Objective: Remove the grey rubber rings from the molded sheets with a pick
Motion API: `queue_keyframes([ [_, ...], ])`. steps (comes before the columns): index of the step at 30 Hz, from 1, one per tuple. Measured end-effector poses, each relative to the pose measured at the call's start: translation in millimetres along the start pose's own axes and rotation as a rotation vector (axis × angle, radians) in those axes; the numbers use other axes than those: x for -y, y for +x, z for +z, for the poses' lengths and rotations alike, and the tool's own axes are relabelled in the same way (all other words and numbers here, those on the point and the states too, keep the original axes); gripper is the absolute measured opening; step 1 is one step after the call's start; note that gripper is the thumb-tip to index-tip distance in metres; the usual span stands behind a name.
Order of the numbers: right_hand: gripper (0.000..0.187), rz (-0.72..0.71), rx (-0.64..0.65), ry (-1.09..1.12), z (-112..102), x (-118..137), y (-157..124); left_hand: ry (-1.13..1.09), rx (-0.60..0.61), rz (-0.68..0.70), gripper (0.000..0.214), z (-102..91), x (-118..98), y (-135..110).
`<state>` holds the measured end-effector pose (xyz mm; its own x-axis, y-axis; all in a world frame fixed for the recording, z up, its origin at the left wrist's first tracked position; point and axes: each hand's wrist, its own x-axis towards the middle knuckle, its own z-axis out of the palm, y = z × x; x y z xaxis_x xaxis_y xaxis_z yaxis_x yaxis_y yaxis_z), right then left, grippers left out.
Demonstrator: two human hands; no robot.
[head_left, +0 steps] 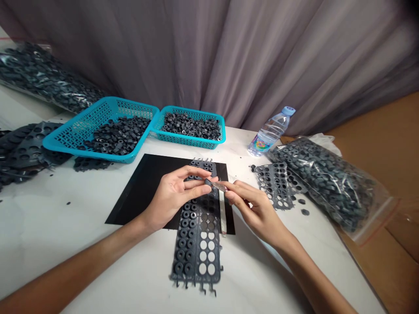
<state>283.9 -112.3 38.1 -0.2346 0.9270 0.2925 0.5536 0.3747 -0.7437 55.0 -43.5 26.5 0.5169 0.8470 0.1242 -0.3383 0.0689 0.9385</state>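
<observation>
My left hand (pixel 178 192) pinches a small black rubber ring (pixel 208 181) between thumb and fingertips, above the sheet. In my right hand (pixel 250 203) is a small pointed metal blade (pixel 218 186); its tip meets the piece, and its handle is mostly hidden by the fingers. Below both hands lies a black moulded rubber sheet (pixel 197 244). Its left columns still carry rings, while several holes in its right columns are open. Part of the sheet rests on a flat black mat (pixel 137 192), beside a pale narrow strip (pixel 223 213).
Two blue baskets (pixel 55 141) (pixel 223 131) hold many black pieces. A water bottle (pixel 271 131) leans at the back right, near a full plastic bag (pixel 334 183) and a punched sheet (pixel 275 185). Another bag (pixel 42 76) and more sheets (pixel 26 150) lie left.
</observation>
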Motion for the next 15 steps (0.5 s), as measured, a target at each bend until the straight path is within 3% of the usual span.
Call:
queue_keyframes([
  [15,0.038,-0.014,-0.024,-0.005,3.6,1.1,-0.3,-0.022,-0.023,0.029,0.029,2.6,0.5,-0.3],
])
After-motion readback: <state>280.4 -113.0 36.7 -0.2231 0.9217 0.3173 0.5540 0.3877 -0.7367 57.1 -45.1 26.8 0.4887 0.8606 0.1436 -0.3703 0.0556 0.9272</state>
